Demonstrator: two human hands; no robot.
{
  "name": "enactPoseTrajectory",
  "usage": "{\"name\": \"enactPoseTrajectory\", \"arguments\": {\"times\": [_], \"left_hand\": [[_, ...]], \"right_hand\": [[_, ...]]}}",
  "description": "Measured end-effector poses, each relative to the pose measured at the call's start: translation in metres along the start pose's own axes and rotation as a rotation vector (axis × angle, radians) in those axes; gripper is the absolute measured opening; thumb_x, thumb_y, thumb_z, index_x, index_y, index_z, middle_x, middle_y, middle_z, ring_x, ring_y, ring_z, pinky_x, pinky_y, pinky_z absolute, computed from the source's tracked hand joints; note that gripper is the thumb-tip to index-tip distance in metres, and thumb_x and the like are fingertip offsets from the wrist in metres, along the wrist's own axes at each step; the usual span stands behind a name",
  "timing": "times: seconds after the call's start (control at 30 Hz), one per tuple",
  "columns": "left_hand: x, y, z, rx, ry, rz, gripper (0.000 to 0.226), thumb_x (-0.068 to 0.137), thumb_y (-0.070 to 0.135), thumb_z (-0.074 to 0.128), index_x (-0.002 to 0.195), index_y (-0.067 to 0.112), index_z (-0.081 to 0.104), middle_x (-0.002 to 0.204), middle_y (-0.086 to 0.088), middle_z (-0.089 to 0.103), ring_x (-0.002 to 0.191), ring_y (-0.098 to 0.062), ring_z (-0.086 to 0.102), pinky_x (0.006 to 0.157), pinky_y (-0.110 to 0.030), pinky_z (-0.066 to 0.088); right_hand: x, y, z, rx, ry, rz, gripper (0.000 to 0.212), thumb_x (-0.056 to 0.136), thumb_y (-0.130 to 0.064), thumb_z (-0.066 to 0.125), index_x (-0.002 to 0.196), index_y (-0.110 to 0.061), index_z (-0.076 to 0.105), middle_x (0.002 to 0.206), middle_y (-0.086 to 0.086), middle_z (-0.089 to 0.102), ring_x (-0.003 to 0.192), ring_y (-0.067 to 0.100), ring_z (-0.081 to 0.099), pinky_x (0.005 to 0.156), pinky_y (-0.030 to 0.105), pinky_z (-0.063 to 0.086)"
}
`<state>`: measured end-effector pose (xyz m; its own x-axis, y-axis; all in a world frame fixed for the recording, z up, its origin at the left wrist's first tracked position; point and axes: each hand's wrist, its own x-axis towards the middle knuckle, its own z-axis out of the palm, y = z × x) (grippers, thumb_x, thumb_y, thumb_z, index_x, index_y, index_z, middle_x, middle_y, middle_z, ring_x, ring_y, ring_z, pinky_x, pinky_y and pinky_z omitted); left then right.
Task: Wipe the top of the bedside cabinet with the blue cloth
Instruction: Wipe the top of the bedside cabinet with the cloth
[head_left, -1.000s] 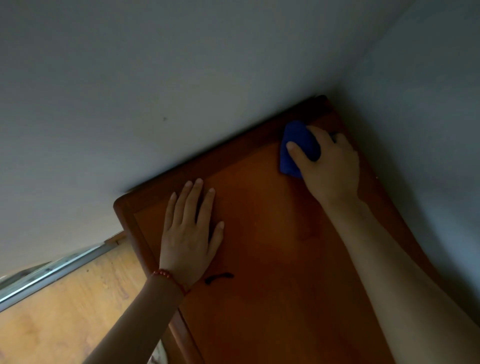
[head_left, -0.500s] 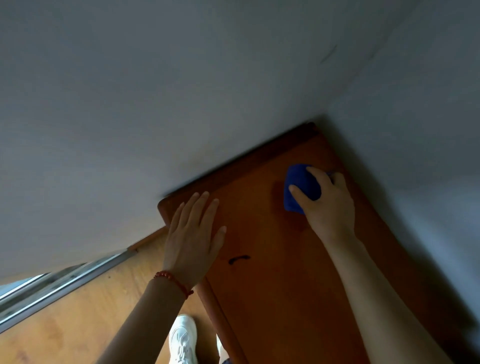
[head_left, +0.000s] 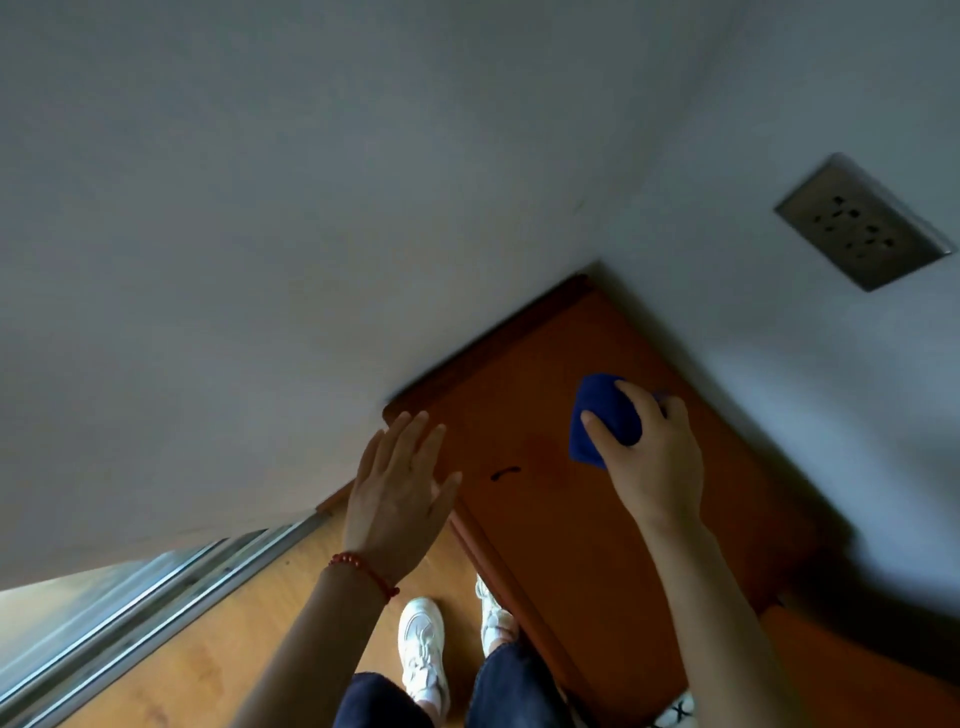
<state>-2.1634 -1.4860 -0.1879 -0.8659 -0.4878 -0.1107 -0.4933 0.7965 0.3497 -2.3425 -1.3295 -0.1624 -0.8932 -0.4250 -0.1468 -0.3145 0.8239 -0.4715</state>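
The bedside cabinet top (head_left: 571, 530) is reddish-brown wood, set into a corner between two grey walls. My right hand (head_left: 649, 457) presses a bunched blue cloth (head_left: 597, 415) flat on the far half of the top, fingers wrapped over it. A small dark mark (head_left: 505, 472) lies on the wood to the left of the cloth. My left hand (head_left: 400, 493) is open with fingers spread, at the cabinet's left front corner, partly past its edge; whether it touches the wood I cannot tell. A red bead bracelet circles that wrist.
A metal wall socket (head_left: 862, 223) sits on the right wall above the cabinet. Wooden floor (head_left: 218, 660) and a sliding-door track (head_left: 130, 613) lie lower left. My white shoes (head_left: 423, 644) stand against the cabinet's front edge. A patterned fabric item (head_left: 675, 712) shows at the bottom.
My right hand has drawn the cloth back from the far corner toward the middle of the top. My left hand has slid off toward the left edge. The view has pulled back.
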Motion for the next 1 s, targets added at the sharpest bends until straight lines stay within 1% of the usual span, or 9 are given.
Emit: {"name": "enactPoseTrajectory", "arguments": {"times": [0.2,0.33,0.43,0.5,0.57,0.67,0.8,0.93,1.0], "left_hand": [[-0.014,0.022,-0.047,0.033,0.015,0.093,0.054,0.089,0.038,0.036,0.118,-0.001,0.059,0.123,-0.022,0.057,0.114,-0.037,0.054,0.09,-0.057,0.044],[-0.019,0.037,-0.075,0.057,0.001,0.132,0.063,0.097,0.046,0.022,0.117,0.0,0.06,0.122,-0.02,0.059,0.114,-0.035,0.055,0.091,-0.054,0.045],[-0.022,0.043,-0.086,0.109,0.014,0.187,0.054,0.089,0.041,0.035,0.114,0.001,0.063,0.118,-0.019,0.061,0.109,-0.035,0.058,0.087,-0.057,0.044],[-0.022,0.046,-0.09,0.134,-0.003,0.207,0.053,0.087,0.041,0.037,0.115,0.003,0.063,0.118,-0.017,0.062,0.11,-0.033,0.058,0.09,-0.054,0.038],[-0.019,0.048,-0.094,0.143,-0.027,0.233,0.056,0.094,0.044,0.03,0.116,0.005,0.062,0.12,-0.015,0.061,0.111,-0.031,0.058,0.093,-0.051,0.033],[-0.012,0.05,-0.101,0.107,-0.083,0.305,0.067,0.099,0.047,0.013,0.117,0.005,0.062,0.119,-0.015,0.061,0.112,-0.031,0.057,0.093,-0.05,0.034],[-0.002,0.049,-0.109,0.086,-0.094,0.475,0.069,0.099,0.047,0.011,0.115,0.005,0.063,0.118,-0.014,0.062,0.112,-0.03,0.056,0.098,-0.043,0.038],[0.004,0.047,-0.121,0.107,-0.109,0.632,0.07,0.099,0.047,0.01,0.114,0.005,0.064,0.118,-0.014,0.062,0.113,-0.03,0.056,0.101,-0.04,0.029],[0.004,0.047,-0.126,0.11,-0.118,0.663,0.071,0.1,0.046,0.01,0.113,0.004,0.064,0.117,-0.015,0.063,0.111,-0.031,0.058,0.099,-0.041,0.035]], "right_hand": [[-0.041,-0.005,-0.041,0.056,0.013,0.063,0.052,0.082,-0.04,0.061,0.126,-0.015,0.05,0.121,0.016,0.048,0.093,0.029,0.057,0.064,0.027,0.042],[-0.068,-0.008,-0.071,0.112,0.054,0.082,0.05,0.082,-0.038,0.062,0.125,-0.015,0.051,0.117,0.015,0.049,0.089,0.025,0.056,0.063,0.026,0.039],[-0.087,-0.007,-0.089,0.118,0.059,0.111,0.05,0.082,-0.037,0.062,0.125,-0.015,0.051,0.117,0.015,0.049,0.089,0.024,0.053,0.065,0.026,0.036],[-0.097,-0.006,-0.097,0.123,0.085,0.118,0.05,0.081,-0.037,0.063,0.124,-0.014,0.051,0.115,0.016,0.049,0.085,0.02,0.051,0.064,0.026,0.037],[-0.105,-0.007,-0.101,0.136,0.098,0.153,0.05,0.081,-0.037,0.063,0.125,-0.015,0.051,0.116,0.015,0.048,0.086,0.023,0.053,0.064,0.027,0.039],[-0.114,-0.013,-0.101,0.156,0.135,0.249,0.051,0.082,-0.039,0.061,0.126,-0.017,0.049,0.118,0.014,0.046,0.092,0.028,0.054,0.065,0.028,0.04],[-0.131,-0.028,-0.098,0.16,0.195,0.399,0.051,0.083,-0.042,0.06,0.128,-0.021,0.046,0.121,0.012,0.044,0.093,0.027,0.054,0.064,0.028,0.039],[-0.155,-0.041,-0.095,0.194,0.285,0.516,0.052,0.082,-0.043,0.06,0.128,-0.023,0.047,0.123,0.011,0.044,0.092,0.027,0.054,0.068,0.031,0.043],[-0.168,-0.046,-0.096,0.195,0.325,0.548,0.052,0.082,-0.043,0.06,0.129,-0.023,0.046,0.125,0.011,0.044,0.096,0.028,0.054,0.073,0.034,0.045]]}}
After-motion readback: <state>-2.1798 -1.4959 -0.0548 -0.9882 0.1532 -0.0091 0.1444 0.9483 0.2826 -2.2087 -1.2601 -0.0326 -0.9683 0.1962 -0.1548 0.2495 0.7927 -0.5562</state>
